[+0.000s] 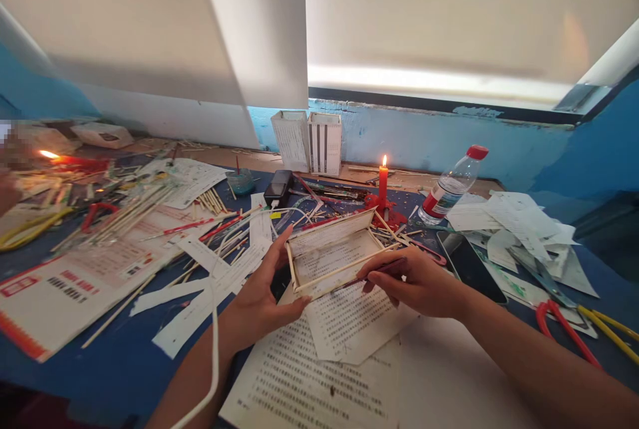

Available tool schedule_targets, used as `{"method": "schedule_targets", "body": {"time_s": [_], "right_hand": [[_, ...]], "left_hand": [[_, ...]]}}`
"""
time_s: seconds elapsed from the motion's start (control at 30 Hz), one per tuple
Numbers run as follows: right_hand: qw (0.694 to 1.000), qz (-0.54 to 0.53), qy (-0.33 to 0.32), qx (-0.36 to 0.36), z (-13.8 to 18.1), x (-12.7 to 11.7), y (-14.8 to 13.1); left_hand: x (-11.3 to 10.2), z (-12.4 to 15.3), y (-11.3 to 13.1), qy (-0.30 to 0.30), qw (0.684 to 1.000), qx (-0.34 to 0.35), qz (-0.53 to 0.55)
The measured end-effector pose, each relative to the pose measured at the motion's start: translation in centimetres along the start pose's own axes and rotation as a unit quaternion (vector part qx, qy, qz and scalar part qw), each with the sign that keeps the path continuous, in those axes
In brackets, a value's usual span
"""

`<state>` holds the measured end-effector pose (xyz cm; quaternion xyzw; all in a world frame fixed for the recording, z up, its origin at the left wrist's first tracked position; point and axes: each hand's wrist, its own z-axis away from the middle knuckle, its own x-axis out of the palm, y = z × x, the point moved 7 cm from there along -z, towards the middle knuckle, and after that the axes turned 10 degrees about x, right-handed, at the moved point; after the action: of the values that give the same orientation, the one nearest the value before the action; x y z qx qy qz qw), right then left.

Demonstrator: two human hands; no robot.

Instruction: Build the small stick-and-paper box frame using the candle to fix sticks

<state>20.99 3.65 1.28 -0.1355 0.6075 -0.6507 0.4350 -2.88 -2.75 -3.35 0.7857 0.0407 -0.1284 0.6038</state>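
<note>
My left hand (pixel 272 289) grips the left end of a shallow open paper box (pixel 333 253) edged with thin wooden sticks, thumb at the near corner and fingers behind. The box is tilted, and printed text shows on its inside. At the near right edge of the box, my right hand (pixel 412 279) pinches a slim dark-red tool (pixel 384 269); its tip lies along the box's front stick, and its kind is unclear. Under both hands lie printed sheets (pixel 309 376), one of them a smaller cut piece (pixel 354 326).
A lit red candle (pixel 383 184) stands in melted wax just behind the box. Nearby are a water bottle (pixel 452 186), a phone (pixel 470 266) and red-handled scissors (pixel 549 302). A white cable (pixel 214 342) crosses my left forearm. At far left, another flame (pixel 48 154) burns near a person's hand.
</note>
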Motion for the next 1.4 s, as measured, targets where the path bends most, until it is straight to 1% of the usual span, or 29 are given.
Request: {"method": "schedule_targets", "body": {"time_s": [0.17, 0.43, 0.6, 0.8, 0.97, 1.23, 1.4], "right_hand": [[1.0, 0.002, 0.01, -0.008, 0.0, -0.9, 0.5], [1.0, -0.001, -0.003, -0.011, 0.1, -1.6, 1.3], [1.0, 0.003, 0.017, -0.001, 0.3, -2.6, 1.7], [1.0, -0.01, 0.023, 0.001, 0.6, -3.7, 2.2], [1.0, -0.007, 0.021, 0.002, 0.8, -4.0, 2.4], [0.999, -0.043, 0.02, -0.015, 0.7, -4.5, 3.1], [0.998, -0.053, 0.041, -0.018, 0.8, -5.4, 3.7]], "left_hand": [[-0.1, 0.0, -0.2, -0.001, 1.0, 0.001, -0.004], [0.0, 0.0, 0.0, 0.001, 1.0, -0.006, -0.003], [0.0, -0.1, 0.1, -0.001, 1.0, -0.009, 0.002], [0.0, -0.1, 0.4, 0.002, 1.0, -0.008, -0.007], [0.1, -0.3, 0.4, 0.014, 1.0, -0.008, -0.006], [0.1, -0.5, 0.7, 0.027, 1.0, -0.001, -0.002], [0.1, -0.3, 0.4, 0.021, 1.0, -0.001, -0.004]]}}
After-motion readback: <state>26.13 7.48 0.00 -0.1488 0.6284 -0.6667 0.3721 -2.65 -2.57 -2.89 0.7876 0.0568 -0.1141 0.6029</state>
